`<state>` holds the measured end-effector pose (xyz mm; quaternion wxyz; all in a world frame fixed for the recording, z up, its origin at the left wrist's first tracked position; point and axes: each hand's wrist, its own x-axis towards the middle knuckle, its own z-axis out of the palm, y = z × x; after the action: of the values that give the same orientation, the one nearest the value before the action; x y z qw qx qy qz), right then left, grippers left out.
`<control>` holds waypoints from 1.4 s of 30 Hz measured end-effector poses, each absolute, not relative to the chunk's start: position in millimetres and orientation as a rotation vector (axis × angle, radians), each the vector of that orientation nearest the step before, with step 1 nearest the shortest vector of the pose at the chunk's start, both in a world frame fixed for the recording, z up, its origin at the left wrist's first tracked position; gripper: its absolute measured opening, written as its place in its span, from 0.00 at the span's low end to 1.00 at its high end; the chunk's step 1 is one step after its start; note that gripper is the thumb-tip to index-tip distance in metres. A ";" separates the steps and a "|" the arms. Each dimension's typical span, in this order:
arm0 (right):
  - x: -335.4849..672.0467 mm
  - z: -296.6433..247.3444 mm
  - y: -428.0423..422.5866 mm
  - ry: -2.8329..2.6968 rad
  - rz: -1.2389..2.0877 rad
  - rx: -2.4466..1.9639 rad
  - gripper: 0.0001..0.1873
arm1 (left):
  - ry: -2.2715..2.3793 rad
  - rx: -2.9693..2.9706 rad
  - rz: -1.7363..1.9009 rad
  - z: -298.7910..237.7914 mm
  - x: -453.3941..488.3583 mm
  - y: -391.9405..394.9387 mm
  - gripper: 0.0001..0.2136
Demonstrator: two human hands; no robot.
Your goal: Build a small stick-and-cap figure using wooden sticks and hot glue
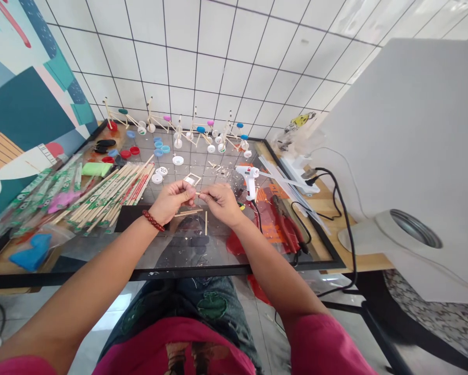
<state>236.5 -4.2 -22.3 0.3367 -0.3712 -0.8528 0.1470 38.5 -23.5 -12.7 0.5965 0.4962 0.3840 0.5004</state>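
Near the centre of the frame, the left hand (175, 202) and the right hand (221, 203) meet fingertip to fingertip, both closed in a narrow pinch on a small, pale wooden stick piece (197, 194). Most of the piece is hidden by the fingers; gripping it from both sides probably gives steady control over something so slight.

Just above the hands lies a small, four-sided pale wooden frame (194, 178), and just below them, loose cut lengths of pale wooden stick (206, 223) rest on the glossy glass tabletop (218, 255), presumably there so that they can be picked up with little reach.

Right of centre, a white hot-glue gun (250, 181) lies on its side, its handle towards the bottom of the frame, which likely suits the right hand. Red-handled metal pliers (290, 226) lie farther right, clear of both forearms.

At centre left, a heap of pale wooden chopsticks in printed wrappers (111, 195) spreads diagonally, seemingly as bulk stock kept aside. Along the upper edge of the tabletop, a row of stick-and-bottle-cap models (200, 130) stands by the white tiled wall (218, 62), perhaps out of the way of stray elbows.
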 end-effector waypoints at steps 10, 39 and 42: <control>234.8 -25.0 -8.6 -2.303 0.326 -1.000 0.13 | 1.419 1.712 1.213 -5.5 48.6 -34.9 0.15; 297.2 -1.6 1.8 -1.479 0.228 -2.091 0.20 | 0.848 0.650 1.359 -1.2 46.1 -25.6 0.19; 312.8 -3.5 3.0 -1.397 0.218 -2.256 0.15 | 0.823 0.656 1.332 -5.8 47.0 -24.4 0.17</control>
<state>312.8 3.0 -3.5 0.2372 -0.8232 -0.5096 0.0796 47.0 -24.4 -5.8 0.6608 0.2901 0.3640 0.5888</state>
